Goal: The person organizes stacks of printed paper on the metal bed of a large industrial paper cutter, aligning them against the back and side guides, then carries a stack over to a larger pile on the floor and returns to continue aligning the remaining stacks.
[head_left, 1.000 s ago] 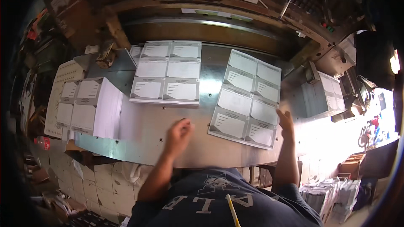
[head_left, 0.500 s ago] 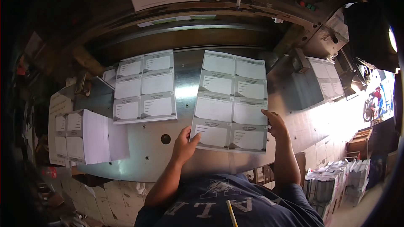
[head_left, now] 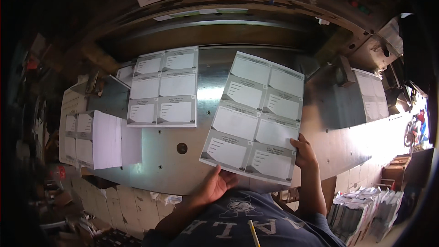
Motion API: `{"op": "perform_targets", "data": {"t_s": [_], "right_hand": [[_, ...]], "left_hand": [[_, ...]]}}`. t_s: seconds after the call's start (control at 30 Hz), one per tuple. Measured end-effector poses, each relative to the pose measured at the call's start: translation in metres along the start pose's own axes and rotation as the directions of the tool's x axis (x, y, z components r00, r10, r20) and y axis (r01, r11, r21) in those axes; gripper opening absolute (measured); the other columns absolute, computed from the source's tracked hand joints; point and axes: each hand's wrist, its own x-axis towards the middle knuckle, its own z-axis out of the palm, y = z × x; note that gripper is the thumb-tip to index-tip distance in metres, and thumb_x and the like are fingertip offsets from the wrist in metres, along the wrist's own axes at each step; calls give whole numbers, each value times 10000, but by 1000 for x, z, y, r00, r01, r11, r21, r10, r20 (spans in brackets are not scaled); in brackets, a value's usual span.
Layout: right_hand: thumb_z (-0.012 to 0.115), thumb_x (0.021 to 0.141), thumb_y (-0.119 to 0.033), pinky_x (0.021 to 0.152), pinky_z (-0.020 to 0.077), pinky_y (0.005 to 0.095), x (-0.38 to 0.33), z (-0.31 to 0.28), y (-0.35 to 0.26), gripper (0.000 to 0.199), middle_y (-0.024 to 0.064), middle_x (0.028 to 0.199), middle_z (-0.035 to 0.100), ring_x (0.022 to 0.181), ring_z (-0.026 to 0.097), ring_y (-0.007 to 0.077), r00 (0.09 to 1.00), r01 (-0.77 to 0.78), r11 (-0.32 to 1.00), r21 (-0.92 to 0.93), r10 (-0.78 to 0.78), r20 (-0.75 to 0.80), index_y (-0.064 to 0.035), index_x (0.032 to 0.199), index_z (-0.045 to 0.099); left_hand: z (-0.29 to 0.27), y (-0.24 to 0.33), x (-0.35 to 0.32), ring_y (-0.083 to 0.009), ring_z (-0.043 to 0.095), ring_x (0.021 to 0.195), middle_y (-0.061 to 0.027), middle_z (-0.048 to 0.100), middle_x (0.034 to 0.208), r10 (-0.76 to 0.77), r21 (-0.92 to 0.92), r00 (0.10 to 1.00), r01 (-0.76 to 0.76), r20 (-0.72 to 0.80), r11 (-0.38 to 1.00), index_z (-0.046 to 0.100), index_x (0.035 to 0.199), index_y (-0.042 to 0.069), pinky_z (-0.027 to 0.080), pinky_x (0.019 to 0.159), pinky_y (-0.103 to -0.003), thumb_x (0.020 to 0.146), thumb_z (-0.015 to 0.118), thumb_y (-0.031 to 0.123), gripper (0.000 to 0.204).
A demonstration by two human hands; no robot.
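Note:
A printed paper stack [head_left: 233, 126], white with grey-framed boxes in two columns, lies tilted over the metal table [head_left: 178, 174] in front of me. My right hand [head_left: 305, 153] grips its right edge, thumb on top and fingers beneath. Just below the near left corner is my left hand [head_left: 216, 185], palm turned up and fingers apart, with the thumb tip close to the paper's edge. It holds nothing; whether it touches the paper I cannot tell. A similar neat paper stack [head_left: 162, 88] rests on the table to the left, apart from both hands.
A tall paper pile [head_left: 107, 139] stands at the far left, and another printed pile [head_left: 370, 96] at the right. A dark machine with a long metal bar [head_left: 219, 24] spans the back. Bundled papers [head_left: 356, 210] are stacked low at right, beyond the table edge.
The paper stack has turned clockwise, its near edge coming closer to me. My left hand has let go of its left edge and moved down; my right hand still grips it.

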Motion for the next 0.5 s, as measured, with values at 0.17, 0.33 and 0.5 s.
{"op": "perform_targets", "data": {"t_s": [0.17, 0.33, 0.5], "right_hand": [[527, 903, -21, 977, 468, 418, 6, -7, 5, 436, 197, 1223, 524, 1097, 562, 300, 997, 9, 1000, -28, -7, 75, 49, 1308, 382], [548, 875, -15, 982, 455, 412, 74, -21, -29, 437, 187, 1181, 569, 1095, 568, 302, 980, -150, 969, 194, 120, 157, 53, 1291, 429], [534, 849, 24, 945, 485, 394, 119, 7, -43, 481, 208, 1210, 553, 1096, 572, 310, 961, 259, 959, -115, -244, 132, 54, 1312, 408]], "left_hand": [[20, -5, 16, -238, 614, 1096, -112, 600, 1194, 221, 82, 964, -211, -150, 974, 457, 1268, 83, 540, 893, -459, 944, 573, 198, 363], [21, 4, 12, -227, 650, 1010, -87, 611, 1142, 213, 141, 942, -181, -258, 973, 469, 1247, 86, 576, 828, -433, 913, 601, 127, 361], [43, 15, 1, -218, 662, 961, -78, 618, 1100, 398, 327, 874, -303, -279, 895, 502, 1209, 75, 585, 802, -422, 895, 621, 123, 340]]}}
